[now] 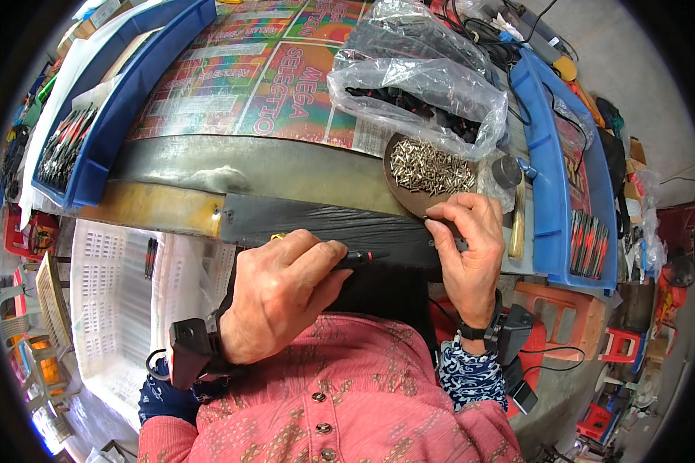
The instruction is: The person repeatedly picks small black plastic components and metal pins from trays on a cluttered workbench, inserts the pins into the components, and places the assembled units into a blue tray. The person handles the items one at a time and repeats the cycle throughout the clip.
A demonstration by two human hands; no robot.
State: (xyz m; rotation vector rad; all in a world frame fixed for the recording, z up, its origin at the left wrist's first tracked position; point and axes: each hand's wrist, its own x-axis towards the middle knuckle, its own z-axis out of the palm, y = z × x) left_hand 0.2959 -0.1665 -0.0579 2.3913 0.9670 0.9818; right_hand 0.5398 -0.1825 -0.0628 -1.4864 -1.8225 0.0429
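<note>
A black pen-shaped part (357, 258) with a red band is gripped in the left hand (282, 293), between closed thumb and fingers. Its long axis is laid roughly crosswise to the body, and its exposed tapered end is pointed rightward, toward the right hand (471, 255). Its other end is hidden by the left fingers. The right thumb and forefinger are drawn together; whether a small piece is pinched between them cannot be told.

Just beyond the right fingertips, a round brown tray (411, 202) is filled with small silver metal cylinders (432, 166). Farther beyond, dark parts are contained in a clear plastic bag (409, 77). To the right of the right fingers, red-and-black slender pieces (587, 243) are stacked in a blue bin (552, 170). Well left of the left fingers, similar pieces (68, 147) are held in another blue bin (135, 100); nearer, a few dark ones are seen in a white basket (104, 301).
</note>
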